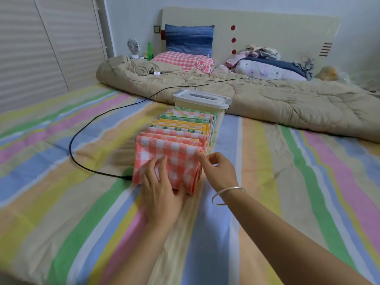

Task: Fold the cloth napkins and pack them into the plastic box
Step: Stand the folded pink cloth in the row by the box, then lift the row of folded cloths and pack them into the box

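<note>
Your left hand (162,194) lies nearest you on the striped bed (226,233), its fingers (165,169) spread straight and pressing flat against the face of the front napkin (164,153), a pink-and-white check standing on edge. Your right hand (220,171), with a bangle (226,195) on the wrist, sits just beside it; its fingers are curled and pinch that napkin's upper right corner. Behind the front napkin the other folded napkins (185,124) stand upright in a tight row, pink, yellow and green checks, running away from you up to the box (200,99). None of them is inside it: the box stands on the bed at the far end of the row with its lid on. A black cable (82,128) curves over the sheet on the left and ends at the front napkin's lower left corner. Past the box a beige quilt (267,99) lies bunched across the bed, and beyond it pillows (183,60) rest against the headboard.
</note>
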Demonstrator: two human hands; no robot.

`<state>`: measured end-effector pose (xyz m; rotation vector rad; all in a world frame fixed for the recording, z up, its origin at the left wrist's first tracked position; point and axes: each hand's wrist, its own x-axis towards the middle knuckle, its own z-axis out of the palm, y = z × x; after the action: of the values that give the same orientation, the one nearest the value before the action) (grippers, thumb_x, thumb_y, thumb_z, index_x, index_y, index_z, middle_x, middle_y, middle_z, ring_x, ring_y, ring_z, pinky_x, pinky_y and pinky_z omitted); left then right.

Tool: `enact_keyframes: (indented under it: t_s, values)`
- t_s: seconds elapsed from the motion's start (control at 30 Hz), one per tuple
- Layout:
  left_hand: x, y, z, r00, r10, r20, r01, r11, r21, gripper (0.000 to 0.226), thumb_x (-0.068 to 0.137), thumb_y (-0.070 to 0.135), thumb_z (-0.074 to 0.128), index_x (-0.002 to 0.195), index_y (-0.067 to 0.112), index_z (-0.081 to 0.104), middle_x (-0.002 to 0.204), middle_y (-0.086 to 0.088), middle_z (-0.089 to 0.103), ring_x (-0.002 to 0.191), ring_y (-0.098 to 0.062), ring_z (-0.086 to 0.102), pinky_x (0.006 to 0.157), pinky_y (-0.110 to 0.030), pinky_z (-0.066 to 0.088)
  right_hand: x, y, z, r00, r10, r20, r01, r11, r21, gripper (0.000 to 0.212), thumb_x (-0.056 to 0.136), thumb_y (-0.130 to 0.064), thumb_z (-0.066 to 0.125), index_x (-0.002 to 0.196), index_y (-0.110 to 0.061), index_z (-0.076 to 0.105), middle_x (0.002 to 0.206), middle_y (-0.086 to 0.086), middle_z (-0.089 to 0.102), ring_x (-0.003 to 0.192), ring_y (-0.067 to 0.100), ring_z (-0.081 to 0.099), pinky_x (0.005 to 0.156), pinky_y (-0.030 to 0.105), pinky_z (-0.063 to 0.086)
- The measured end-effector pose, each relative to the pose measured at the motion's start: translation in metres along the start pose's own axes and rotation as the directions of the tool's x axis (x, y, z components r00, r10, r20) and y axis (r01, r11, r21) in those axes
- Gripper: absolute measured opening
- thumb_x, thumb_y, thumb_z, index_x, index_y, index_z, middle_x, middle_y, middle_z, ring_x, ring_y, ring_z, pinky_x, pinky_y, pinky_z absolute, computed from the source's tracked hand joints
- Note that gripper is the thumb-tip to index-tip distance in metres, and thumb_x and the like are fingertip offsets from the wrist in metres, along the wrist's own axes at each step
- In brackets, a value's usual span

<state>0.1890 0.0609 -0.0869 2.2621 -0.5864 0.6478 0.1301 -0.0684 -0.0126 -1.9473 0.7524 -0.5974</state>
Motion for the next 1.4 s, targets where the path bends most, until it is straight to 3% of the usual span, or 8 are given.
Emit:
enact_keyframes:
  t_s: [0.13, 0.27, 0.43, 0.63, 0.7, 0.8, 1.0, 1.4]
  values:
    - [0.005, 0.004, -0.003, 0.991, -0.031, -0.131, 0.018, 0.995, -0.098, 0.065, 0.066, 0.012, 0.066, 0.131, 0.012, 0.056, 0.129, -0.012, 0.049, 0.121, -0.034, 0.046, 0.101, -0.041, 0.039, 0.038, 0.0, -0.014, 0.997, -0.012, -0.074, 0.017, 0.998, 0.062, 0.037, 0.094, -0.051, 0.049, 0.087, -0.016, 0.062, 0.086, -0.004, 0.067, 0.084, 0.019, 0.064, 0.078, 0.036, 0.048]
    - [0.017, 0.002, 0.004, 0.959, -0.115, -0.259, 0.07, 0.981, -0.178, 0.037, 0.075, 0.007, 0.061, 0.112, 0.01, 0.065, 0.114, -0.011, 0.054, 0.108, -0.034, 0.052, 0.093, -0.037, 0.039, 0.092, 0.004, -0.026, 0.994, 0.002, -0.108, -0.015, 0.994, -0.113, 0.023, 0.095, -0.026, 0.051, 0.115, -0.016, 0.055, 0.094, -0.002, 0.064, 0.084, 0.019, 0.058, 0.076, 0.03, 0.043]
    - [0.021, -0.003, 0.027, 0.94, -0.12, -0.319, 0.089, 0.99, -0.108, 0.028, 0.085, 0.013, 0.058, 0.11, 0.002, 0.062, 0.115, -0.018, 0.056, 0.106, -0.039, 0.054, 0.091, -0.043, 0.041, 0.156, 0.012, -0.03, 0.999, 0.037, -0.01, -0.038, 0.944, -0.328, 0.067, 0.096, -0.021, 0.051, 0.153, -0.02, 0.015, 0.094, 0.008, 0.057, 0.079, 0.025, 0.053, 0.072, 0.032, 0.04]
    - [0.016, -0.009, 0.039, 0.946, -0.13, -0.298, 0.115, 0.991, -0.068, 0.029, 0.088, 0.014, 0.057, 0.114, 0.002, 0.061, 0.119, -0.018, 0.054, 0.111, -0.038, 0.051, 0.094, -0.041, 0.039, 0.23, 0.007, -0.013, 0.996, 0.082, 0.034, -0.056, 0.878, -0.476, 0.089, 0.091, -0.017, 0.055, 0.153, -0.028, -0.009, 0.091, 0.015, 0.054, 0.068, 0.028, 0.053, 0.057, 0.034, 0.038]
    - [0.016, -0.009, 0.042, 0.948, -0.129, -0.29, 0.114, 0.991, -0.069, 0.03, 0.089, 0.016, 0.056, 0.115, 0.002, 0.061, 0.119, -0.018, 0.054, 0.113, -0.037, 0.05, 0.095, -0.041, 0.038, 0.249, 0.002, -0.006, 0.998, 0.045, 0.032, -0.023, 0.867, -0.497, 0.093, 0.092, -0.016, 0.057, 0.153, -0.03, -0.011, 0.089, 0.015, 0.059, 0.075, 0.031, 0.058, 0.064, 0.037, 0.046]
    - [0.017, -0.011, 0.046, 0.947, -0.15, -0.284, 0.134, 0.988, -0.076, 0.031, 0.089, 0.017, 0.055, 0.116, 0.003, 0.061, 0.121, -0.017, 0.054, 0.115, -0.036, 0.05, 0.096, -0.042, 0.038, 0.268, -0.004, 0.004, 0.998, 0.025, 0.06, 0.005, 0.889, -0.458, 0.082, 0.096, -0.017, 0.056, 0.155, -0.026, 0.0, 0.13, 0.025, 0.051, 0.113, 0.038, 0.055, 0.092, 0.039, 0.043]
    - [0.017, -0.013, 0.046, 0.947, -0.131, -0.292, 0.118, 0.991, -0.062, 0.03, 0.09, 0.018, 0.054, 0.115, 0.002, 0.061, 0.119, -0.018, 0.055, 0.113, -0.037, 0.051, 0.096, -0.042, 0.039, 0.27, 0.007, -0.003, 0.993, -0.106, -0.048, 0.064, 0.843, -0.534, 0.044, 0.094, -0.016, 0.051, 0.135, -0.015, 0.035, 0.105, 0.017, 0.058, 0.088, 0.035, 0.056, 0.068, 0.034, 0.038]
    - [0.016, -0.014, 0.042, 0.953, -0.106, -0.284, 0.097, 0.994, -0.046, 0.03, 0.09, 0.015, 0.052, 0.115, 0.001, 0.059, 0.119, -0.019, 0.054, 0.112, -0.04, 0.051, 0.096, -0.046, 0.039, 0.235, 0.018, -0.071, 0.879, 0.081, -0.469, -0.235, 0.931, -0.279, 0.039, 0.093, -0.034, 0.059, 0.126, -0.019, 0.048, 0.12, 0.015, 0.06, 0.112, 0.035, 0.058, 0.077, 0.032, 0.038]
